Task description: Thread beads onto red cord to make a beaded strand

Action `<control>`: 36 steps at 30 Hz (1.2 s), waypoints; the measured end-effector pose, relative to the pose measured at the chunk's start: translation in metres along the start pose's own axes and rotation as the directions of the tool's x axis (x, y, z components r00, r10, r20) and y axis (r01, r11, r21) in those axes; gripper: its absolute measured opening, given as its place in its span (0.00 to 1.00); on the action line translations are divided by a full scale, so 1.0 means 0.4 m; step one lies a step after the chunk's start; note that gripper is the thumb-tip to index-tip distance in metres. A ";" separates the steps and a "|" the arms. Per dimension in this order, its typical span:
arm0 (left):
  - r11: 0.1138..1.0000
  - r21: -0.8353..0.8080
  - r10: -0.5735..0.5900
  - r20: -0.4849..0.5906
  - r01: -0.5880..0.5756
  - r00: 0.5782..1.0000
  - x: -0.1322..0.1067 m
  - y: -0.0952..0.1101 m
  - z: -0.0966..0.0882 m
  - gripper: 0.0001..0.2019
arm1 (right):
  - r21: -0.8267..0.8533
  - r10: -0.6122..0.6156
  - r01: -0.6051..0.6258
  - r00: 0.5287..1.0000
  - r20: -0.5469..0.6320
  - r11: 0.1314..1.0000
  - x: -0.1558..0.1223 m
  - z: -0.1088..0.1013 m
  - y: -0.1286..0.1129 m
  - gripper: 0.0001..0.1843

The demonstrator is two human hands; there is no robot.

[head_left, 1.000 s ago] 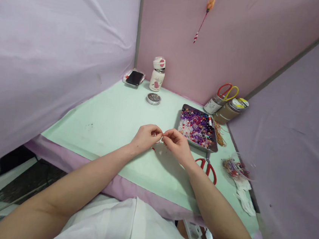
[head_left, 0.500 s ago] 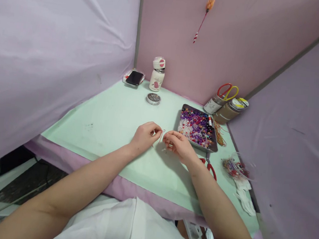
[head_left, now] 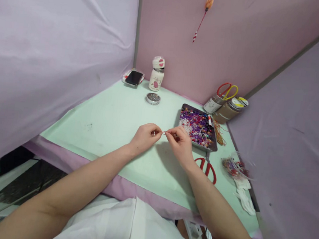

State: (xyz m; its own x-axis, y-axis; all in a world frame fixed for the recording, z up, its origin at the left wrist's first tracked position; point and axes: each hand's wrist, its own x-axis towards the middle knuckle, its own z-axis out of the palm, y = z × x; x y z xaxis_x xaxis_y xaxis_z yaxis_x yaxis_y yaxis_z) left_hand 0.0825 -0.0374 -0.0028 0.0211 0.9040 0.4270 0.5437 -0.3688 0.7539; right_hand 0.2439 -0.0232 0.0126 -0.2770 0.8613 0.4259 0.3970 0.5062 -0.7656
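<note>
Over the middle of the table, my left hand (head_left: 147, 136) pinches a thin red cord (head_left: 164, 132) between thumb and fingertips. My right hand (head_left: 180, 141) is closed in a pinch on the same cord, its fingertips almost meeting those of the left. Only a short bit of cord shows in the gap; the fingers cover the rest. Just beyond my right hand lies a dark tray (head_left: 214, 148) full of purple, red, clear and orange beads. Red-handled scissors (head_left: 212, 173) rest beside my right wrist, partly hidden by it.
At the back stand a white bottle (head_left: 156, 80), a round tin (head_left: 153, 98) and a phone (head_left: 134, 77). Jars (head_left: 214, 104) with more scissors are behind the tray. A bead bag (head_left: 234, 166) and white tissue (head_left: 245, 197) lie right. A beaded string (head_left: 201, 20) hangs on the wall.
My right hand has moved slightly and closed its fingertips on the cord beside my left hand. The cord's loop and hanging end are less visible. More of the red scissor handles shows.
</note>
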 end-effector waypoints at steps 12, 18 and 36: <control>0.896 -0.321 -0.294 0.095 0.308 0.951 0.003 0.002 0.000 0.11 | -0.039 -0.028 0.029 1.000 0.009 0.999 0.008 0.000 0.026 0.07; 0.778 -0.487 -0.385 0.128 0.396 0.914 0.010 0.010 -0.010 0.14 | 0.029 0.105 -0.105 0.994 0.003 0.994 0.014 0.005 0.045 0.09; 0.576 -0.668 -0.350 0.320 0.472 0.880 0.018 0.001 -0.009 0.12 | 0.261 0.278 -0.345 0.924 0.261 0.902 0.005 0.027 0.034 0.09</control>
State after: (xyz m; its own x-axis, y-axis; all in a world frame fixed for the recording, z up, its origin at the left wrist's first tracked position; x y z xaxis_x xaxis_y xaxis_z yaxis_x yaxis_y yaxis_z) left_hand 0.0800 -0.0319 0.0023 0.0968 0.9942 -0.0476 -0.2371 0.0695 0.9690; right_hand 0.2392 -0.0150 -0.0024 -0.3740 0.9258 0.0551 0.2251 0.1482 -0.9630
